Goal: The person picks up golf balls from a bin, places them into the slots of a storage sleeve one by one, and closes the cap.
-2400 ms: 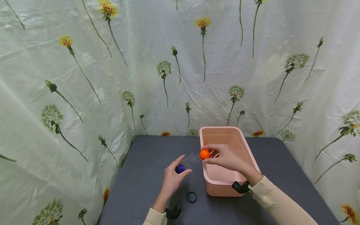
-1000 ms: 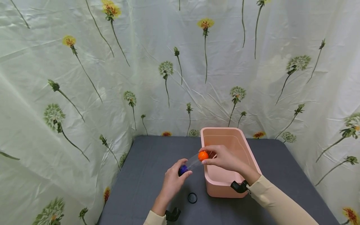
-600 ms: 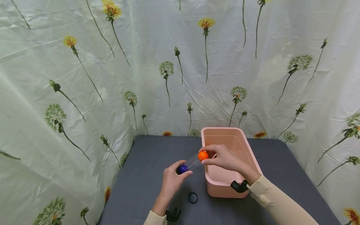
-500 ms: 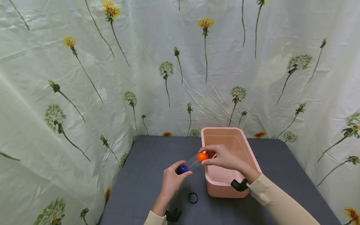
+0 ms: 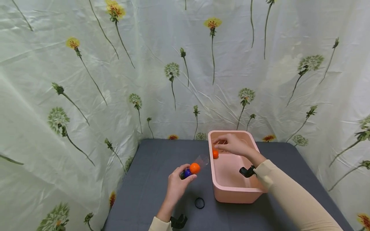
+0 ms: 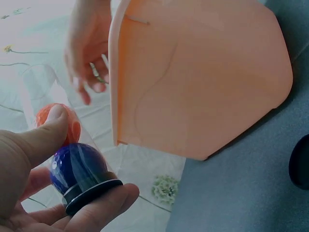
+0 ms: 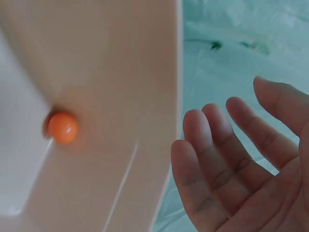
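Observation:
My left hand (image 5: pixel 177 183) grips the lower end of a clear plastic tube (image 5: pixel 204 159), tilted with its top towards the bin. Inside it, an orange golf ball (image 5: pixel 195 168) rests against a blue golf ball (image 6: pixel 77 166), and a black cap (image 6: pixel 94 195) covers the bottom end. The left thumb lies over the tube beside the orange ball. My right hand (image 5: pixel 233 146) hovers above the pink bin (image 5: pixel 240 194), fingers spread and loosely bent, holding nothing. Another orange ball (image 7: pixel 63 128) lies in the bin's corner, below the right hand.
A black ring-shaped cap (image 5: pixel 199 203) lies on the dark grey table (image 5: pixel 162 150), to the left of the bin's near end. Behind and beside the table hangs a pale curtain (image 5: pixel 156 41) printed with dandelions.
The right hand has let go of an orange ball at the tube's mouth and moved back over the bin. That ball has slid down the tube onto the blue one.

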Tool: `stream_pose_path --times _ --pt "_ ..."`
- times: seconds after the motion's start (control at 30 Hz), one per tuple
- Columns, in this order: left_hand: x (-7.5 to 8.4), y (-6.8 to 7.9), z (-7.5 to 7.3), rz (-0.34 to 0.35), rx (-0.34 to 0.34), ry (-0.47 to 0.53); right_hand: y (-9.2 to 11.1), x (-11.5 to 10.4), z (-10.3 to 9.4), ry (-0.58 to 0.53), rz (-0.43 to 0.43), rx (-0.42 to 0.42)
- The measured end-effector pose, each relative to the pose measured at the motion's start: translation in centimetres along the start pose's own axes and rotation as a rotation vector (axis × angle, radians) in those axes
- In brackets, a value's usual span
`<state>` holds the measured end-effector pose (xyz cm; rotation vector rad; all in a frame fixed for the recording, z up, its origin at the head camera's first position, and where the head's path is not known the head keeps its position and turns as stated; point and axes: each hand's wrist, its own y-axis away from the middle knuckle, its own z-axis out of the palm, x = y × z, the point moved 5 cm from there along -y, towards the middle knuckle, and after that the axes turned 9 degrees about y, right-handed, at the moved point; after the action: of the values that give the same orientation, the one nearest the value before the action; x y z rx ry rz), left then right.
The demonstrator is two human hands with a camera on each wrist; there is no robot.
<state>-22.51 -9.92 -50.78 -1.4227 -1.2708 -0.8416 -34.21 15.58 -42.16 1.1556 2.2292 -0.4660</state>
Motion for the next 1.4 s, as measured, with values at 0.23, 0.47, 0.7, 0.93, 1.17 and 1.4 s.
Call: stream_pose_path --times 0.23,0.47,0.7,0.93,1.17,1.4 --pt "-0.1 -0.1 -0.4 -0.009 0.009 0.017 -2.3 3.4 0.3 -0.024 0.085 -0.056" --pt "-0.3 -0.1 -0.9 -0.057 0.054 0.071 -4.2 6.4 2.7 0.040 0.145 -0.133" --pt "-0.6 0.0 -1.3 -0.093 0.061 0.106 -4.9 8.2 5.0 0.082 0.234 -0.184" --pt "-0.8 -0.2 -1.3 -0.112 0.075 0.120 -5.5 10.0 6.7 0.091 0.314 -0.217" --pt "-1.1 -0.3 -1.1 -0.139 0.064 0.129 -5.6 10.5 7.4 0.247 0.167 -0.137" --pt "-1.2 -0.3 -0.7 -0.161 0.053 0.229 -5.2 11.5 8.6 0.243 0.295 -0.247"
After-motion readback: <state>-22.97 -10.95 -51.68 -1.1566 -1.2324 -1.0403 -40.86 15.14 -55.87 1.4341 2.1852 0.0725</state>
